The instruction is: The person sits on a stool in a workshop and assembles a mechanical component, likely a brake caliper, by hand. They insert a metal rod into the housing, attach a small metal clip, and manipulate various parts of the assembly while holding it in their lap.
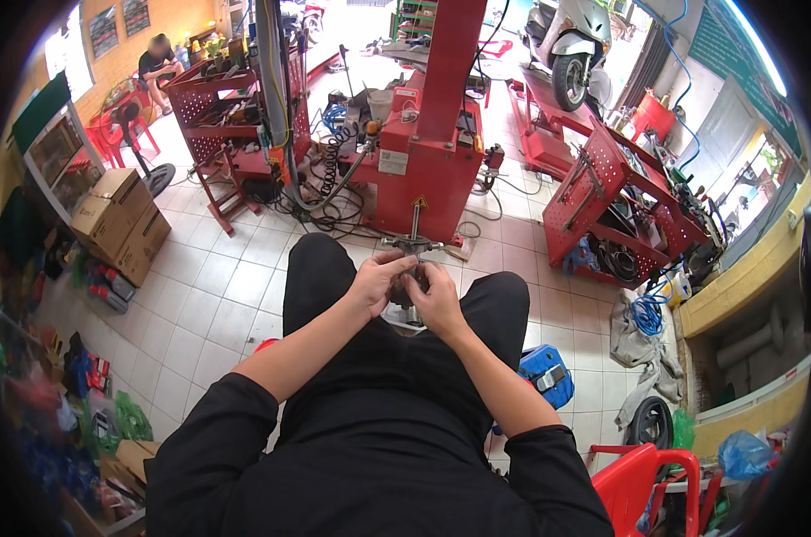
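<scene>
I sit in black clothes with both knees apart. Between them my left hand (380, 279) and my right hand (436, 295) close together around a small dark metal part (409, 288), mostly hidden by the fingers. A white bit (404, 319) shows just under the hands. Right ahead of the hands, a thin upright metal rod (415, 224) with a crossbar stands on the tiled floor before a red machine base (423, 174).
Red tool carts stand at the back left (222, 116) and at the right (616, 192). Cardboard boxes (119, 219) lie left, a blue box (547, 374) by my right leg, a red plastic chair (643, 483) lower right. A scooter (571, 45) and a seated person (155, 67) are far back.
</scene>
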The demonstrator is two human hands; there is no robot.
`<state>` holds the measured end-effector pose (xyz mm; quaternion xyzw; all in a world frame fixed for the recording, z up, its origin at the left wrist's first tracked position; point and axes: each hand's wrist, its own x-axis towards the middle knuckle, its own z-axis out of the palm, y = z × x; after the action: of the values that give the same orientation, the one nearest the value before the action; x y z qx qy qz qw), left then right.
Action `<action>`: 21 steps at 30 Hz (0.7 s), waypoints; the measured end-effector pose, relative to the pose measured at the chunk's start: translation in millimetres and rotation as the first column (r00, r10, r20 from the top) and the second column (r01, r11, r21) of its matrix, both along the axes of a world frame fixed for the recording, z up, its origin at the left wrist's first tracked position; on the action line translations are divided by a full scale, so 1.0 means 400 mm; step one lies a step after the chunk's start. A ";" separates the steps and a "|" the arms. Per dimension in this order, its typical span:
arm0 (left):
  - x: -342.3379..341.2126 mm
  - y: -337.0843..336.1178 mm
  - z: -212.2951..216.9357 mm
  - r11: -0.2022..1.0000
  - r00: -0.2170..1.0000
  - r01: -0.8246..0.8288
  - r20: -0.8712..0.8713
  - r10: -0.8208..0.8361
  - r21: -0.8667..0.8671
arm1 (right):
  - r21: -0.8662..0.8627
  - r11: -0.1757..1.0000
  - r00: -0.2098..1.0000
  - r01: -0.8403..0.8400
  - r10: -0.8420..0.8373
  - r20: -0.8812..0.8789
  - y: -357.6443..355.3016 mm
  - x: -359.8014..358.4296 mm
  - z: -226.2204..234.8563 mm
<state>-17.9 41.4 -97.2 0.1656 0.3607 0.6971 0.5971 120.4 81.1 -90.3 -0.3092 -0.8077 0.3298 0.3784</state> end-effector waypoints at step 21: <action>-0.010 0.003 -0.021 0.999 0.999 0.038 -0.012 -0.038 -0.003 | -0.038 0.996 0.994 -0.081 0.084 0.074 0.005 0.015 0.036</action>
<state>-21.8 42.8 -105.6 0.1758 0.3620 0.6842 0.6082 126.4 82.9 -75.7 -0.2945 -0.8277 0.3472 0.3280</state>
